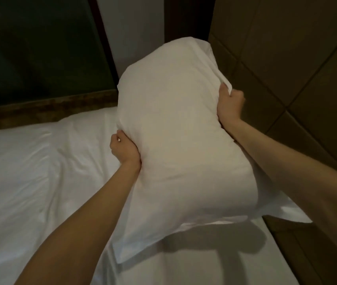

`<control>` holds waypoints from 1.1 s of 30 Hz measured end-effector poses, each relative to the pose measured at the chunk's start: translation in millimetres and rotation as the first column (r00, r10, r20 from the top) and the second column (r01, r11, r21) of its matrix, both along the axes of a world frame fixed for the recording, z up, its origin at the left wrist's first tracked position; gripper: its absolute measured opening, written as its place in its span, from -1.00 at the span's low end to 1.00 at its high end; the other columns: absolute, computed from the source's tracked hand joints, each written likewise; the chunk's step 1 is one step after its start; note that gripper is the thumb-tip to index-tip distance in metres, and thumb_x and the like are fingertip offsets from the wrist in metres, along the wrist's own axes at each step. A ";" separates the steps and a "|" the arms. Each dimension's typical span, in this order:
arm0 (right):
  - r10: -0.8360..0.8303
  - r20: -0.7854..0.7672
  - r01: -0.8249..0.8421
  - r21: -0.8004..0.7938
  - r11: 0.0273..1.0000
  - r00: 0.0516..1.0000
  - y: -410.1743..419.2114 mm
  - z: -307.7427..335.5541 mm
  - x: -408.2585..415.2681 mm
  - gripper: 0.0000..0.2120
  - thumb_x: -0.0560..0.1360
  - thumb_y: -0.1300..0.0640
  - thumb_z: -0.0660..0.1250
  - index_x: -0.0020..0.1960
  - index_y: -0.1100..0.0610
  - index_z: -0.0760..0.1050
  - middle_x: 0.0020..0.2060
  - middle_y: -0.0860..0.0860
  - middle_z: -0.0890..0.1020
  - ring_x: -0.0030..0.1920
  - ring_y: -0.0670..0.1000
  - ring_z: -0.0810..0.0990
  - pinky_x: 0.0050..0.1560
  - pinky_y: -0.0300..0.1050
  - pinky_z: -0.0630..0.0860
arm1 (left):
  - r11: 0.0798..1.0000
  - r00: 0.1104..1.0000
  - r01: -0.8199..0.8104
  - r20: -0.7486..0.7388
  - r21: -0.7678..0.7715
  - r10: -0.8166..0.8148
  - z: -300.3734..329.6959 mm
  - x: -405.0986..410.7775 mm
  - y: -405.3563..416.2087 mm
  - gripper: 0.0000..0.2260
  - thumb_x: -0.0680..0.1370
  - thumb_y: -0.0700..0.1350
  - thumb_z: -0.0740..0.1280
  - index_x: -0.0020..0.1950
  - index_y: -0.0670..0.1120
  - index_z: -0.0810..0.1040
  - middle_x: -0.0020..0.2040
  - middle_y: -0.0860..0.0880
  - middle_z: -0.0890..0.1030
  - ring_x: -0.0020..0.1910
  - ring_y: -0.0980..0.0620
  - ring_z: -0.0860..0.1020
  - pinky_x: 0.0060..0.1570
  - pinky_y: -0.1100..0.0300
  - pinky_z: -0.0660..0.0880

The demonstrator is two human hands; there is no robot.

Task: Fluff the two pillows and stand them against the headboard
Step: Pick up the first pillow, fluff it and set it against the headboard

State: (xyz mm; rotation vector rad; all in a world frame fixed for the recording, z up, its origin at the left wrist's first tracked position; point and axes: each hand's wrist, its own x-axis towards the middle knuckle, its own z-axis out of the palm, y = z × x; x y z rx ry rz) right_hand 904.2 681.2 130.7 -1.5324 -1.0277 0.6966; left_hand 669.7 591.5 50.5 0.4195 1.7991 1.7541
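One pillow (180, 128) in view; second not seen. It is held in the air above the bed (30, 171), near the padded headboard (286, 58) on the right. Left hand (122, 149) clenched into its left edge, right hand (230, 103) gripping bunched case fabric on the right edge. Risk: right grip is mostly loose cloth, so a hard shake could slip it free. Long axis runs away from the person, far end tilted toward the headboard.

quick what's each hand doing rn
Left hand: closed, gripping the pillow at its left side.
Right hand: closed, gripping the pillow's right edge.
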 end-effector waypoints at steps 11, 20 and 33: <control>-0.068 0.295 0.023 0.155 0.988 0.953 102.3 69.0 47.3 -0.55 0.55 -0.14 0.13 -0.44 0.07 0.27 -0.44 0.11 0.47 -0.41 0.14 0.50 -0.36 0.06 0.52 | 0.902 0.914 0.406 0.076 -0.144 -0.399 -11.7 57.7 120.7 -0.66 0.64 -0.13 0.00 0.12 -0.23 0.53 -0.07 -0.10 0.60 -0.17 0.02 0.50 -0.12 0.16 0.51; -0.111 0.473 0.016 0.201 0.979 0.874 126.0 32.2 68.0 -0.52 0.60 -0.11 0.07 -0.37 0.16 0.35 -0.43 0.01 0.45 -0.32 0.06 0.46 -0.29 -0.08 0.29 | 0.568 0.571 0.818 0.256 -0.095 -0.780 -17.9 133.4 163.4 -0.51 0.59 0.17 0.13 0.47 -0.01 0.31 0.37 -0.06 0.47 0.32 -0.10 0.43 0.33 0.05 0.38; -0.001 0.088 -0.017 0.211 0.977 0.996 159.4 4.1 53.0 -0.56 0.58 -0.08 0.15 -0.42 0.08 0.23 -0.50 -0.07 0.34 -0.43 -0.10 0.34 -0.43 -0.26 0.29 | 0.583 0.582 0.805 -0.044 -0.108 -0.812 -53.7 115.6 181.3 -0.39 0.56 0.32 -0.20 0.56 0.14 -0.16 0.59 0.09 0.05 0.53 0.04 0.13 0.53 -0.07 0.03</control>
